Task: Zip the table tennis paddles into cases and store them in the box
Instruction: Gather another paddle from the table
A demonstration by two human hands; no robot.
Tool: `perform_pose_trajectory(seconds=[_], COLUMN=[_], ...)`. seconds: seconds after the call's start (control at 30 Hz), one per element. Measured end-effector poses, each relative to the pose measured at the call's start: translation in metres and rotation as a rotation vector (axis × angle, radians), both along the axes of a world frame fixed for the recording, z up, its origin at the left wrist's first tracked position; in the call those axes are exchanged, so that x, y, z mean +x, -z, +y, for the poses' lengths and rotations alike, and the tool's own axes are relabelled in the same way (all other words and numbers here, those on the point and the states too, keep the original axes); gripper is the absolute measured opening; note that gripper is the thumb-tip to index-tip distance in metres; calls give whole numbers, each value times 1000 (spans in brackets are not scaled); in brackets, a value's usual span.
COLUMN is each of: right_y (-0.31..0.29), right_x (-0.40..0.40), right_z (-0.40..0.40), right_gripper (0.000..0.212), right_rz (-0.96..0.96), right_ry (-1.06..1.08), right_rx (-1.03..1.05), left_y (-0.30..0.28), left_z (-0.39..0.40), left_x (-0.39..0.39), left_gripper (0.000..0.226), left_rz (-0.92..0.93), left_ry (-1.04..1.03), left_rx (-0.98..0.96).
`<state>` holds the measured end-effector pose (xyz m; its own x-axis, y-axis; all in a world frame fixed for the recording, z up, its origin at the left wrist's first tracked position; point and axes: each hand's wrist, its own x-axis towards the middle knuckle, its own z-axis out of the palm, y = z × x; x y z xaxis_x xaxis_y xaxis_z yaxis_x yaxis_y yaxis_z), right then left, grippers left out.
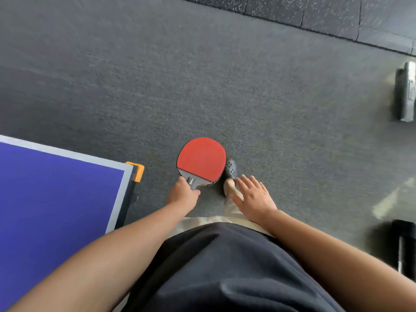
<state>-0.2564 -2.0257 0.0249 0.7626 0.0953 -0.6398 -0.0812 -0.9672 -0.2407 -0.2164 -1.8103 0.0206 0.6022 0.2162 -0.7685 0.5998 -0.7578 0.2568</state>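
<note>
Your left hand point(183, 191) grips 1 red paddle point(201, 159) by its handle, ready for casing, while your right hand point(254, 194) hangs open and empty.

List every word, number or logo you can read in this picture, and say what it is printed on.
No readable text in view.
paddle, held by the left hand: a pale mark on the grey neck, too blurred to read.
table: no lettering visible.

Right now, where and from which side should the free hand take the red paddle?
On the round red blade of the paddle, from its right edge: the left hand already grips the short handle, and the open right hand sits just right of it.
</note>
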Motion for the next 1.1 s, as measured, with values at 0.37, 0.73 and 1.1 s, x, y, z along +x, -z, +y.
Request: perform_pose_trajectory(seconds=[0.37, 0.73, 1.1], right_y=[-21, -26, -28], right_x=[327, 586, 777], right_z=[8, 214, 473], right_gripper=[67, 68, 65], right_rz=[42, 48, 2], right_ry=[-429, -766, -1102], right_rx=[-34, -117, -28], left_y=[-34, -7, -14], left_z=[23, 193, 383], left_x=[233, 409, 537], left_gripper=[47, 43, 42], left_rz=[-36, -80, -119], left_ry=[-395, -874, -1150], left_rx=[77, -82, -89])
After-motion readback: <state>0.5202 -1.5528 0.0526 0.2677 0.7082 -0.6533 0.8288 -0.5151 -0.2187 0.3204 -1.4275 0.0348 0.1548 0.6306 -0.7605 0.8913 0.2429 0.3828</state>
